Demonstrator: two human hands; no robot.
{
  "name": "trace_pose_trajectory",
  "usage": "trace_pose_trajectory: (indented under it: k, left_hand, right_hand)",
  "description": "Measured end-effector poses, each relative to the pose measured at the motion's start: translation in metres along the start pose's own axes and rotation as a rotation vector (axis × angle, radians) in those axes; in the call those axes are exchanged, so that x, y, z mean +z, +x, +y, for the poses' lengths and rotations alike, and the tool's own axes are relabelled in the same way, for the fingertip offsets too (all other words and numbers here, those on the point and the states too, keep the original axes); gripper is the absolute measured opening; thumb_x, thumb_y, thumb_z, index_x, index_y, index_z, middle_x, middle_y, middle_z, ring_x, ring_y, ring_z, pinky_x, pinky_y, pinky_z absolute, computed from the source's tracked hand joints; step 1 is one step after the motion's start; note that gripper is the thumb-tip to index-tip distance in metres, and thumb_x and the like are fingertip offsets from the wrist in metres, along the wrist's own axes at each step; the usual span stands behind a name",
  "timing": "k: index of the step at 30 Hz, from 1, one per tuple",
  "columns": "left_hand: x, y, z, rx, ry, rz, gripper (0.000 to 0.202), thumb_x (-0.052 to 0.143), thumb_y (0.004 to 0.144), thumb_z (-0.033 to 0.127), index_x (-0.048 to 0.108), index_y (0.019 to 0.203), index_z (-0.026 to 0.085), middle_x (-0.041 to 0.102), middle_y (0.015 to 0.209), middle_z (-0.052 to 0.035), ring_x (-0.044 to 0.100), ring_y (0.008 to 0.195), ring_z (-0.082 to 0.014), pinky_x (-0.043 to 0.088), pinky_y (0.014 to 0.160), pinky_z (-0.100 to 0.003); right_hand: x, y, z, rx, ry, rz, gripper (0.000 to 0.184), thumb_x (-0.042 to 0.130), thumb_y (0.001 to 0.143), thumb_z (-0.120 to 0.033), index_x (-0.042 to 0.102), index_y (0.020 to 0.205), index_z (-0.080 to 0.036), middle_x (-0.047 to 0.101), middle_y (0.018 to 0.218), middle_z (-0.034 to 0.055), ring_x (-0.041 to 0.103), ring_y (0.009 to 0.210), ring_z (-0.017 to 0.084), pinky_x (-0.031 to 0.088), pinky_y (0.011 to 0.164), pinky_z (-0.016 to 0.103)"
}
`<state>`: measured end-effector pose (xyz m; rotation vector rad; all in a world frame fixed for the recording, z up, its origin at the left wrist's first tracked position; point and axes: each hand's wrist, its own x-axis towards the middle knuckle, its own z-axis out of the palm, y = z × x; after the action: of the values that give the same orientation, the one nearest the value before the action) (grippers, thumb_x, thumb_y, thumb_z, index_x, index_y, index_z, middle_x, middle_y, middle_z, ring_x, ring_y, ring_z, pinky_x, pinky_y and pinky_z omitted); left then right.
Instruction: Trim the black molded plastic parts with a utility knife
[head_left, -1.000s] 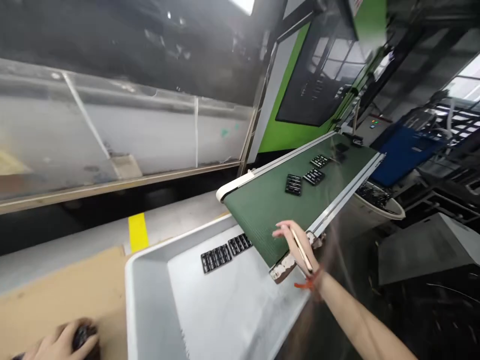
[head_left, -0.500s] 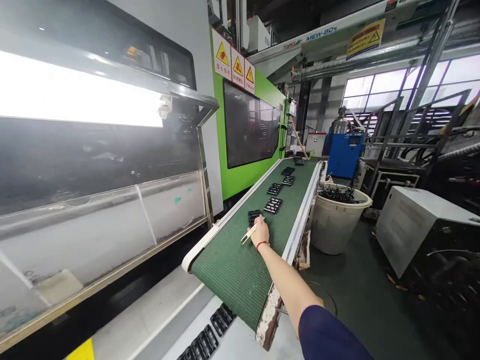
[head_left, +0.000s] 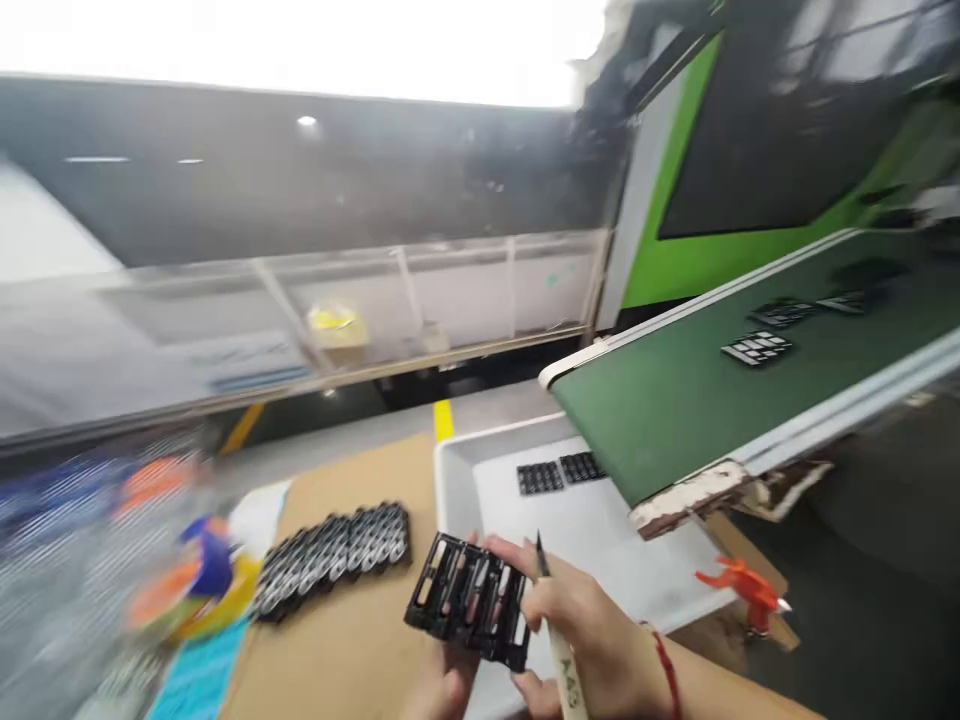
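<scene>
Got a black plastic frame up over the left edge of the white tray, tilted, both hands on it. Right hand has its fingers curled tight round the frame's right end, with a pale pen pinched in the same grip, black tip up. My guess is that's so the pen's ready without putting the frame down. Left hand sits underneath, fingers mostly hidden, apparently taking the weight. Right wrist is bent, red string on it. A row of frames lies on the cardboard just left, and two more sit in the tray, by the end of the green belt.
</scene>
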<state>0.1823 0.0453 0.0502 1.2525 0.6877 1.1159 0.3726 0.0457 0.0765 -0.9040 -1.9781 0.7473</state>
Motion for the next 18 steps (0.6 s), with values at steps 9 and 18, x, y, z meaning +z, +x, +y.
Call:
trace_pose_trajectory:
  k: [9, 18]
  left_hand:
    - [0.011, -0.044, 0.009, 0.053, 0.413, 0.042, 0.046, 0.076, 0.082, 0.04, 0.052, 0.12, 0.031, 0.067, 0.106, -0.0051, 0.069, 0.097, -0.0247, 0.062, 0.083, -0.041]
    - [0.027, -0.067, 0.019, -0.033, 0.698, -0.025, 0.053, 0.075, 0.083, 0.025, 0.043, 0.124, 0.031, 0.061, 0.116, -0.0044, 0.064, 0.103, -0.0235, 0.056, 0.089, -0.041]
  right_hand:
    - [0.017, -0.022, -0.045, 0.272, 0.3, 0.29, 0.02, 0.061, 0.097, -0.024, 0.043, 0.091, -0.031, 0.073, 0.116, -0.0003, 0.062, 0.123, 0.019, 0.027, 0.123, 0.046]
    - [0.024, -0.025, -0.054, 0.439, 0.62, 0.15, 0.03, 0.068, 0.093, -0.028, 0.039, 0.084, -0.028, 0.056, 0.08, -0.008, 0.05, 0.068, 0.012, 0.042, 0.105, 0.04]
